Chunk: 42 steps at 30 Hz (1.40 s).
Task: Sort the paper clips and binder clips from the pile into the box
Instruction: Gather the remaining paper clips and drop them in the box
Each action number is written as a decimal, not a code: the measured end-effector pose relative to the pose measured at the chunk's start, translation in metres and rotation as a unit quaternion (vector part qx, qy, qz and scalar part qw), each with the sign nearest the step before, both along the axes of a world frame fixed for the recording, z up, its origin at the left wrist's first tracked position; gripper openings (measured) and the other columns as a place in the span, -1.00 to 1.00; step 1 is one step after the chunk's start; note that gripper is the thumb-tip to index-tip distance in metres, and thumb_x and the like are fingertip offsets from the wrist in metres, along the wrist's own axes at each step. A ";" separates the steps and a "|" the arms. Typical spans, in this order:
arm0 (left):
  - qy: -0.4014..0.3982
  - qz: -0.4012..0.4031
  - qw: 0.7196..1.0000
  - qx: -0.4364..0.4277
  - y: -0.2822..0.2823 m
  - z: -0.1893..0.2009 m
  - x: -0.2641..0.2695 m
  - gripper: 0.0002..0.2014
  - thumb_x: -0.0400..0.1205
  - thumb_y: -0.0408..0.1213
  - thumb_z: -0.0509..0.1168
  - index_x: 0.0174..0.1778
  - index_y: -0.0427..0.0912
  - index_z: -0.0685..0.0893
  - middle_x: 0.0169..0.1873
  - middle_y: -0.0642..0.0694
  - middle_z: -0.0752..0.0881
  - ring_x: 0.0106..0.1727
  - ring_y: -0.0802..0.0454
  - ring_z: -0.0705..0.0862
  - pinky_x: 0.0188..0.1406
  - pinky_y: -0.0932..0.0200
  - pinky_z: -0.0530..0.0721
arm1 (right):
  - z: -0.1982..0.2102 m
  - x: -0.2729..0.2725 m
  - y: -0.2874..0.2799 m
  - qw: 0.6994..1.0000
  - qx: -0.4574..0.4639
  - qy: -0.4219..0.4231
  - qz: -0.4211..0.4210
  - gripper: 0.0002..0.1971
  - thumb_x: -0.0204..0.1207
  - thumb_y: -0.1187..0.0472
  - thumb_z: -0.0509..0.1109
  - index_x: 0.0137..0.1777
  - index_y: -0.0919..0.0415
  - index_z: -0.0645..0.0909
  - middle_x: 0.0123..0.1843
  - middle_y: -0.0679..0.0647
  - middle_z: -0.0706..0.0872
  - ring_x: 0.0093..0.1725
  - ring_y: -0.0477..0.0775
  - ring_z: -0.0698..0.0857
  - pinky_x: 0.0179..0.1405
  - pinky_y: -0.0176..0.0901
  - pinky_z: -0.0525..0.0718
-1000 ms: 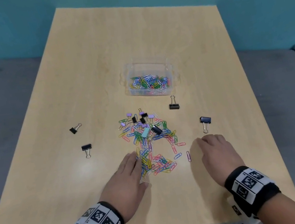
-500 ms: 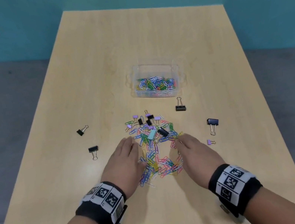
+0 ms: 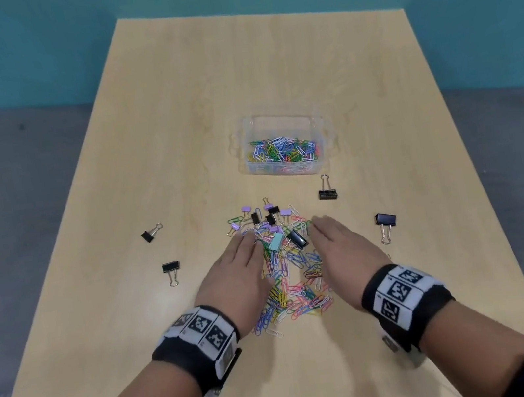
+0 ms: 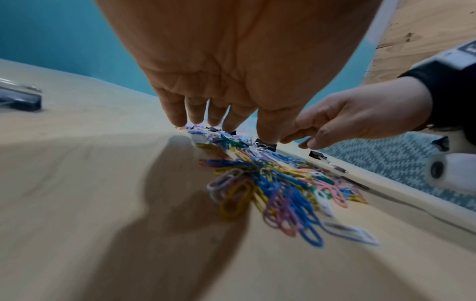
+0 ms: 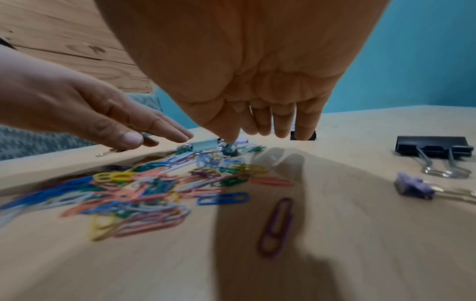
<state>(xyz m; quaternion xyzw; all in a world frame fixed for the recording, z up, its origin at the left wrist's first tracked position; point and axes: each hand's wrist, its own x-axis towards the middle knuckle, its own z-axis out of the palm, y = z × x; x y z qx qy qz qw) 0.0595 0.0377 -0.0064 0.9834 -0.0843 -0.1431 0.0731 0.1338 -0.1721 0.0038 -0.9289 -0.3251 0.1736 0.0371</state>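
While both hands' fingers [image 3: 246, 240] lie straight beside the pile [image 3: 292, 273] — four black binder clips [image 3: 327, 193] lie apart.

Both hands [image 3: 233, 283] cover (partly) the clip pile [image 3: 294, 283].

Both forearms reach forward from the bottom of the head view, each with a black wrist band carrying white squares with black code patterns. The left hand [image 3: 237, 278] is palm down, fingers straight and close together, angled a bit toward the right. The right hand [image 3: 341, 254] mirrors it, palm down, fingers straight, angled toward the left, so the two sit side by side with a gap between them. From the wrist views, the left fingertips [image 4: 177, 120] point down, and the right fingertips [image 5: 280, 130] do too. Neither hand holds anything.
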 end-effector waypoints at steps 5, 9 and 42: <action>0.044 -0.017 0.997 0.060 0.002 -0.004 0.005 -0.33 0.72 0.08 -0.18 0.64 -0.30 -0.06 0.67 -0.23 -0.08 0.67 -0.15 -0.17 0.62 -0.06 0.02 | -0.012 0.008 -0.007 0.997 -0.064 0.013 0.039 -0.25 0.42 0.35 0.18 0.64 0.37 0.04 0.69 0.28 0.08 0.66 0.30 0.06 0.59 0.16 0.20; 0.055 0.019 0.998 0.034 0.007 -0.003 -0.013 -0.31 0.66 0.08 -0.14 0.59 -0.34 0.20 0.63 -0.29 0.15 0.65 -0.21 0.09 0.56 -0.10 0.28 | -0.013 -0.013 -0.020 0.998 -0.067 -0.005 0.016 -0.29 0.31 0.35 0.33 0.53 0.41 0.33 0.58 0.32 0.36 0.54 0.39 0.37 0.41 0.21 0.50; 0.003 0.174 0.980 -0.101 -0.025 -0.002 -0.018 -0.85 0.52 -0.39 0.31 -0.03 -0.13 0.64 -0.04 -0.13 0.51 -0.05 -0.14 0.47 -0.17 -0.06 0.59 | -0.007 -0.056 0.033 0.996 0.048 0.016 -0.075 -0.72 0.37 0.35 0.45 0.04 0.11 0.54 0.00 0.13 0.55 -0.06 0.22 0.48 -0.29 -0.02 0.52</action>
